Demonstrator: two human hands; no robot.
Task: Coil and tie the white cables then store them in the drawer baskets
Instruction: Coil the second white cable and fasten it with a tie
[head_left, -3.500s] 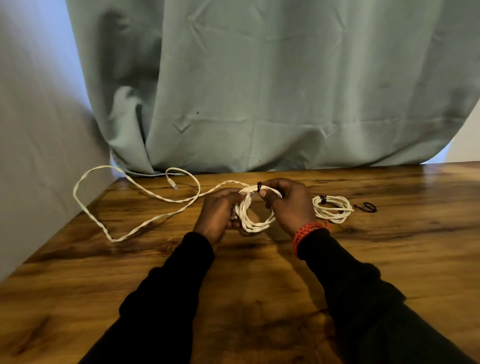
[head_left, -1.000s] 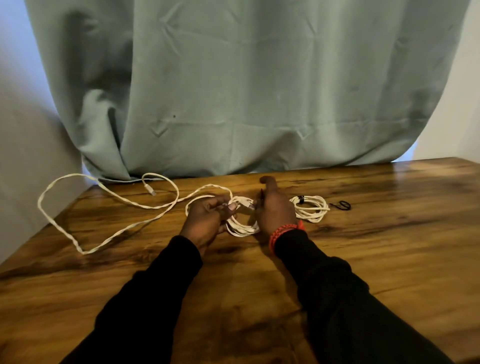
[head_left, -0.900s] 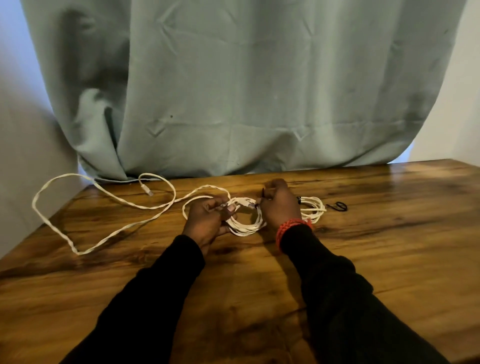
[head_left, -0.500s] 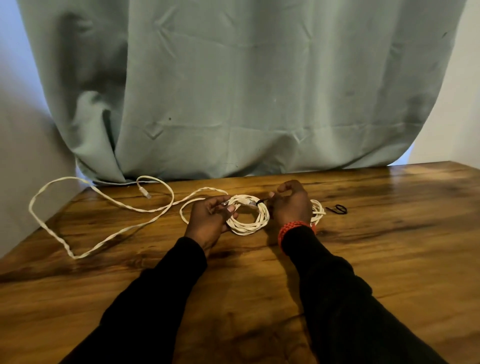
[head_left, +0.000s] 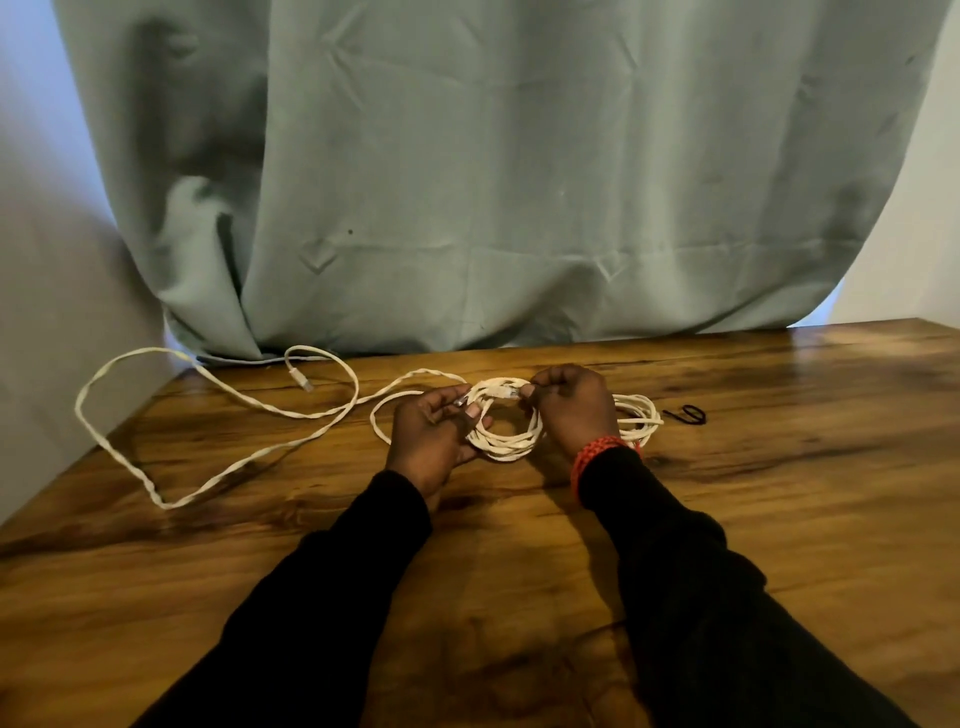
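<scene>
No readable text, label, brand, number or sign appears anywhere in view: nothing legible on the white cables (head_left: 506, 444), the wooden bench (head_left: 779, 493) or the green curtain (head_left: 493, 171).

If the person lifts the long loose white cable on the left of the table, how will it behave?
The loose white cable would probably hang limp, since it lies in soft wandering curves. It looks thin, so likely light. Part already droops past the table edge, so it may slide off when pulled. The left hand and right hand hold the coil.
</scene>
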